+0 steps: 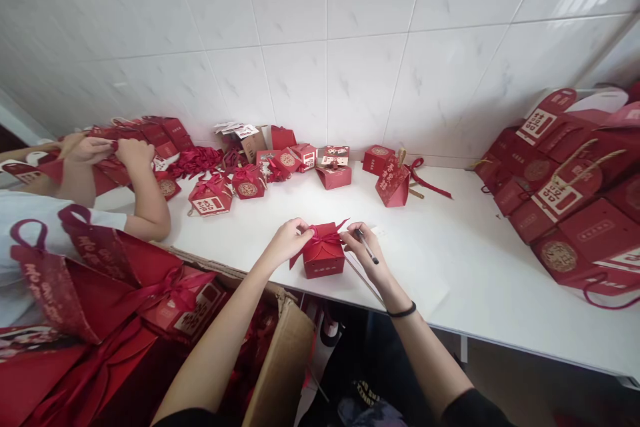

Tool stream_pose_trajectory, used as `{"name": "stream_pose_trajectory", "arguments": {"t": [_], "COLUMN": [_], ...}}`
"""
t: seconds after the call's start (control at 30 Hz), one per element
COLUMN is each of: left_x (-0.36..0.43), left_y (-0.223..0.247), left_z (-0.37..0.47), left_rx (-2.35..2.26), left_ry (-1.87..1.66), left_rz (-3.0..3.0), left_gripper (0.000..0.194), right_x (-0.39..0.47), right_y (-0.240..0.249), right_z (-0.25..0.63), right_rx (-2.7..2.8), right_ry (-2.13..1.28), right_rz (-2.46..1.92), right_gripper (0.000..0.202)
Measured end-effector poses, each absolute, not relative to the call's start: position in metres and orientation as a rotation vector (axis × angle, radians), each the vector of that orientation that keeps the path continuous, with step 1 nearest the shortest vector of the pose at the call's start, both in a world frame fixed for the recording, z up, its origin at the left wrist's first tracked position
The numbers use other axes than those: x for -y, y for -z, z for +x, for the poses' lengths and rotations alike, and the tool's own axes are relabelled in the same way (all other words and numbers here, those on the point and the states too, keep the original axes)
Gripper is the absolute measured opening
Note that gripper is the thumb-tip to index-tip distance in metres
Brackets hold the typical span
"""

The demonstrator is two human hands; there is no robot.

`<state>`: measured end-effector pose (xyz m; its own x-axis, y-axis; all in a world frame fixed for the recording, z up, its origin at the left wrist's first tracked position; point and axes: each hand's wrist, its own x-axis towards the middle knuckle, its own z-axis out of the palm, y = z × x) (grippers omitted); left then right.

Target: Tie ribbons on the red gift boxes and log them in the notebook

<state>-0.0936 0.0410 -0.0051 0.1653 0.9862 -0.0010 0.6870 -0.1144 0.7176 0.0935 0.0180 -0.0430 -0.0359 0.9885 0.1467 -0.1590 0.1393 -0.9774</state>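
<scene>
A small red gift box [324, 265] stands near the table's front edge, with a red ribbon [326, 237] tied in a bow on top. My left hand [294, 237] pinches the bow's left side, thumb and fingers together. On the other side, the fingertips of my right hand [369, 250] close on the ribbon's right part. A dark pen [367, 247] is also tucked in the fingers of that hand. A pale, thin strip hangs below my right hand, and I cannot make out what it is.
Several finished-looking red boxes [211, 195] stand toward the back left, by a heap of ribbons [198, 161]. A cardboard carton [286, 353] with red boxes is at lower left. Another person's hands [133, 152] work at far left. Stacked red boxes [555, 193] lie at right.
</scene>
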Motion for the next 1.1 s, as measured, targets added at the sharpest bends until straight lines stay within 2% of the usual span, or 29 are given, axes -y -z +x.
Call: {"name": "stream_pose_trajectory", "arguments": {"t": [0.2, 0.43, 0.6, 0.8, 0.93, 1.03, 1.1], "left_x": [-0.033, -0.028, -0.027, -0.026, -0.024, -0.023, -0.022], "left_y": [0.003, 0.002, 0.003, 0.004, 0.005, 0.007, 0.01], "left_z": [-0.086, -0.082, -0.088, -0.091, -0.09, -0.092, -0.093], "left_rx": [-1.872, -1.898, -1.8, -1.693, -1.656, -1.63, -1.611], "left_ry": [-0.667, -0.641, -0.626, -0.586, -0.523, -0.514, -0.533], "left_rz": [1.912, 2.036, 2.099, 2.135, 2.17, 2.181, 2.166], "left_gripper": [0.002, 0.006, 0.012, 0.013, 0.014, 0.017, 0.02], "right_x": [-0.023, -0.017, -0.015, -0.024, -0.019, 0.002, 0.02], "right_y": [0.057, 0.062, 0.062, 0.066, 0.074, 0.081, 0.086], "right_z": [0.097, 0.105, 0.109, 0.148, 0.18, 0.182, 0.173], "right_rx": [1.295, 1.404, 1.462, 1.75, 1.816, 1.945, 2.07], "right_ry": [-1.027, -0.972, -1.04, -0.451, -0.193, 0.006, -0.115], "right_rz": [-1.051, -1.068, -1.105, -1.511, -1.649, -1.548, -1.302], "right_gripper": [0.025, 0.024, 0.032, 0.017, 0.044, 0.051, 0.038]}}
